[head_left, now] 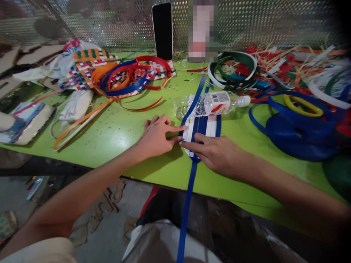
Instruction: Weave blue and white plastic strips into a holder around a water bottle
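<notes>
A piece made of blue and white flat plastic strips (211,126) lies on the green table. A blue strip (193,104) runs along its left edge and curls up at the far end. My left hand (159,135) has thumb and index finger closed on that strip at the left edge. My right hand (216,149) rests over the near part of the piece, index finger stretched to the same edge, close to my left thumb. From the near rounded end a long blue strip (189,197) hangs over the table edge. A clear plastic bottle (197,104) lies across the far part.
Orange, red and blue strip coils (109,82) sit on chequered woven pieces (85,65) at the left. A phone (162,31) leans on the perforated metal screen (117,25). Green and white coils (233,65) lie behind; a large blue roll (298,135) lies right.
</notes>
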The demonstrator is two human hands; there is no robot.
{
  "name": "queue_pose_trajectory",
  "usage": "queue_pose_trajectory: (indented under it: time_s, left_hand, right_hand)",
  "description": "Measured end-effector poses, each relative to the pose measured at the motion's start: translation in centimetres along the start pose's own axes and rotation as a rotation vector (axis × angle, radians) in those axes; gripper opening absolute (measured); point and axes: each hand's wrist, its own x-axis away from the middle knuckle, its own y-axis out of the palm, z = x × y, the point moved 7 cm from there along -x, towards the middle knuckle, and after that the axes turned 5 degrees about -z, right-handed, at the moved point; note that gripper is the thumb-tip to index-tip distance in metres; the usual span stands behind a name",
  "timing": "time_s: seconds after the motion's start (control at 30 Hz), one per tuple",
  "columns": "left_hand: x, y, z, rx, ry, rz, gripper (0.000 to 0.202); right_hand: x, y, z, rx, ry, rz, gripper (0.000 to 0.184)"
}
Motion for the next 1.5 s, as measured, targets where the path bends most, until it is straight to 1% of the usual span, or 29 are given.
queue_pose_trajectory:
  time_s: [0.17, 0.27, 0.37, 0.43, 0.57, 0.7, 0.83, 0.93, 1.03, 1.17, 1.3, 1.43, 1.5]
  left_hand:
    - [-0.17, -0.08, 0.01, 0.017, -0.024, -0.011, 0.041]
    - [-0.09, -0.06, 0.10, 0.033, -0.032, 0.030, 0.037]
    - [-0.08, -0.16, 0.03, 0.031, -0.033, 0.077, 0.034]
    - [-0.20, -0.17, -0.12, 0.019, -0.037, 0.064, 0.036]
    - [-0.38, -0.22, -0.30, -0.024, -0.032, -0.003, 0.040]
    - [-0.10, -0.23, -0.06, -0.059, -0.004, -0.004, 0.039]
    - [0.03, 0.02, -0.23, -0.059, -0.006, 0.000, 0.037]
    - [-0.08, 0.08, -0.30, -0.059, 0.015, 0.001, 0.036]
    - [-0.08, 0.06, -0.24, -0.044, 0.040, 0.008, 0.037]
    - [0.23, -0.20, 0.02, -0.016, 0.067, 0.062, 0.037]
    - [0.45, -0.29, 0.22, 0.023, 0.114, 0.091, 0.035]
    - [0.15, -0.29, -0.10, 0.063, 0.154, 0.101, 0.030]
    - [-0.07, -0.41, -0.12, 0.114, 0.179, 0.134, 0.027]
  right_hand:
    - [-0.35, -0.12, -0.03, -0.021, 0.029, -0.037, 0.053]
    - [-0.43, -0.10, -0.13, -0.008, 0.039, -0.052, 0.051]
    - [-0.37, -0.07, -0.26, 0.009, 0.023, -0.030, 0.051]
    - [-0.32, 0.01, -0.23, 0.014, 0.020, -0.018, 0.051]
    - [-0.25, 0.13, -0.25, 0.016, 0.006, -0.004, 0.051]
    - [-0.22, -0.20, -0.49, 0.030, -0.017, 0.046, 0.049]
    - [-0.36, -0.60, -0.66, 0.000, -0.026, 0.047, 0.046]
    - [-0.42, -0.74, -0.74, -0.008, -0.031, 0.032, 0.044]
    - [-0.37, -0.54, -0.58, -0.003, -0.020, 0.015, 0.046]
    - [-0.31, -0.14, -0.20, -0.013, 0.014, -0.006, 0.051]
    - [-0.31, -0.25, -0.21, -0.031, 0.023, 0.004, 0.054]
    - [-0.34, -0.21, -0.14, -0.044, 0.047, -0.011, 0.053]
    - [-0.37, -0.14, -0.13, -0.047, 0.043, -0.010, 0.053]
